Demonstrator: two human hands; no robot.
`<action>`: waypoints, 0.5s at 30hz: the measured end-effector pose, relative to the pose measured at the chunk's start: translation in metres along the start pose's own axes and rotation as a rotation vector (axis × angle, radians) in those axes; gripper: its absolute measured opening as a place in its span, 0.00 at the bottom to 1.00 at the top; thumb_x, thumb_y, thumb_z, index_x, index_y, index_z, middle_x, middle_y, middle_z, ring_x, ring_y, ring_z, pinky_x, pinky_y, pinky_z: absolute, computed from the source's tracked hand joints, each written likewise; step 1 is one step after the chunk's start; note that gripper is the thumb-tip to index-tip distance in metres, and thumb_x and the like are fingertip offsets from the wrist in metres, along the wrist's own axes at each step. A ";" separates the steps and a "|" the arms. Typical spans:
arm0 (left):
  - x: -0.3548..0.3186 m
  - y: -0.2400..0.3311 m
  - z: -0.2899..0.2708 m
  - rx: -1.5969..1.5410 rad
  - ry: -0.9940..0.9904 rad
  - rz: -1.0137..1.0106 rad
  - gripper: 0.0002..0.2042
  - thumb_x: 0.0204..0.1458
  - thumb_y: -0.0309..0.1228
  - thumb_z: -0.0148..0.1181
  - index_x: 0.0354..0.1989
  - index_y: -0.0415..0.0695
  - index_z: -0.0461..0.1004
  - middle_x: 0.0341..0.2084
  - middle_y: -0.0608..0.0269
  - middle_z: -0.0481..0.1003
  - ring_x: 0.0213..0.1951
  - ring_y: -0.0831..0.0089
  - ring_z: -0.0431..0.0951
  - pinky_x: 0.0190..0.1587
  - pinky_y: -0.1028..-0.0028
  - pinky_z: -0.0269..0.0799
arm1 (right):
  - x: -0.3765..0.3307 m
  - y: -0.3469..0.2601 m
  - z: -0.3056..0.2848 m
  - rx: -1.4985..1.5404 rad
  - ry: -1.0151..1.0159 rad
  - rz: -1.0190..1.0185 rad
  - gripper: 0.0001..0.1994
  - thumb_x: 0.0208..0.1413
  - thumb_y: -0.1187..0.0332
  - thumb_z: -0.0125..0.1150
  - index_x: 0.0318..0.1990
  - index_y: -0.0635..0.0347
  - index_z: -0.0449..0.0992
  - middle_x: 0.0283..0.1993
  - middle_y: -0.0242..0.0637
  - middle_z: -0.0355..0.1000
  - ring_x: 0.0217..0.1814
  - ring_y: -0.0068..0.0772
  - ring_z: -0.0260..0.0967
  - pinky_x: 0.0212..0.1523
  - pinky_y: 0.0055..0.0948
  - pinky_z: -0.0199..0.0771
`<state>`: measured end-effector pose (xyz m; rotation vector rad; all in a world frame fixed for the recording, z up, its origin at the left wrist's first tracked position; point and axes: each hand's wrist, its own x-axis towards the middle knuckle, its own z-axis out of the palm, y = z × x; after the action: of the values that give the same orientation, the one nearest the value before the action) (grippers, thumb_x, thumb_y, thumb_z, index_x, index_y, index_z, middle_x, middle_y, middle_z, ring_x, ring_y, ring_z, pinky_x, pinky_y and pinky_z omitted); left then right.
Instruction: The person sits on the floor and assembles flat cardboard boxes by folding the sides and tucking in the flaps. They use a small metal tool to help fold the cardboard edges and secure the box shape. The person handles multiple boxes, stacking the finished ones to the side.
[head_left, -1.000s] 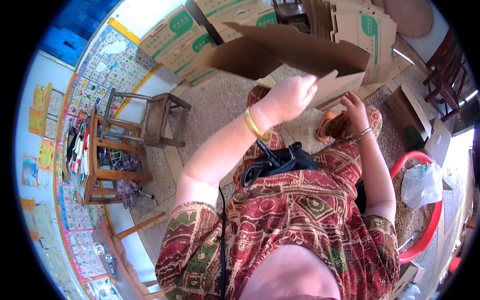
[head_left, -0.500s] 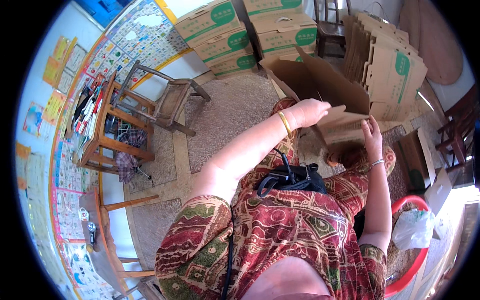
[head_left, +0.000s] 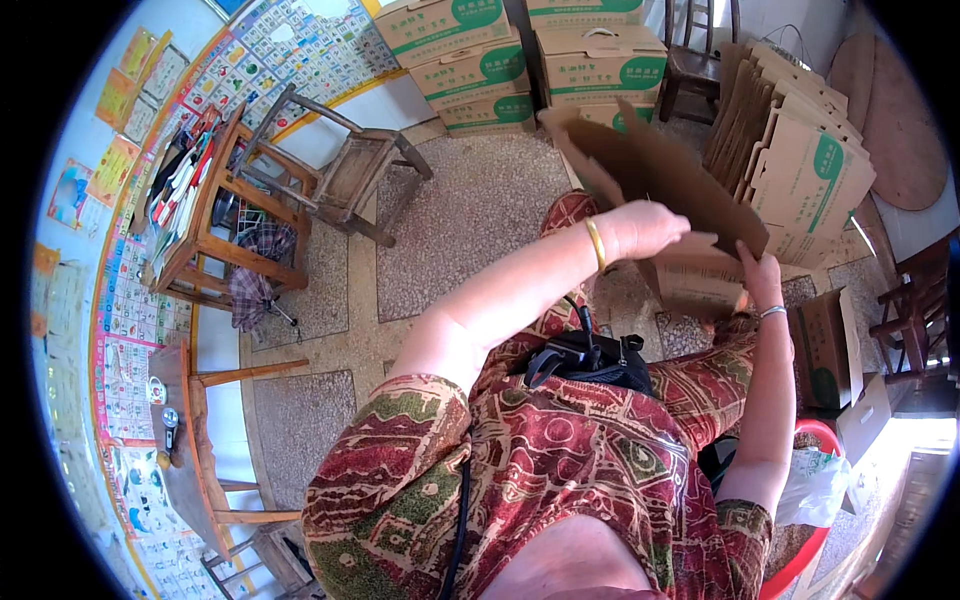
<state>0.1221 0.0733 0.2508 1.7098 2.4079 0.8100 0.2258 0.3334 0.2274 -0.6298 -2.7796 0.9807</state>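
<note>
A brown cardboard box point(head_left: 700, 285) with its top flaps up is between my knees, its opening narrow and slanting toward the far left. My left hand point(head_left: 645, 230), a yellow bangle at its wrist, is closed at the near edge beside a raised flap; its fingertips are partly hidden. A thin strand or sliver stands out by that hand, too fine to name. At the right corner my right hand point(head_left: 763, 280) pinches the cardboard, thumb against the wall. A silvery bracelet circles that wrist.
Closed cartons point(head_left: 470, 70) are stacked at the back, and flattened cartons point(head_left: 800, 170) lean at the far right. Wooden chairs point(head_left: 350, 175) and tables stand left. An open carton point(head_left: 825, 345) and a red tub point(head_left: 805, 555) with a plastic bag point(head_left: 810, 490) are at my right.
The box's opening has narrowed and its far wall leans nearer. My right hand has taken a firmer hold on the corner. The whole view has shifted slightly.
</note>
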 end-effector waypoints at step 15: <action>-0.028 -0.006 0.032 -0.129 -0.084 -0.085 0.10 0.55 0.35 0.52 0.38 0.45 0.75 0.33 0.55 0.76 0.39 0.56 0.76 0.42 0.63 0.71 | -0.085 0.049 0.109 0.297 0.301 0.052 0.20 0.61 0.55 0.51 0.45 0.66 0.75 0.41 0.53 0.75 0.48 0.49 0.72 0.47 0.36 0.68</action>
<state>0.1388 0.0586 0.2145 1.5521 2.3019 0.8437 0.2917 0.2699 0.1132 -0.7364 -2.3116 1.1698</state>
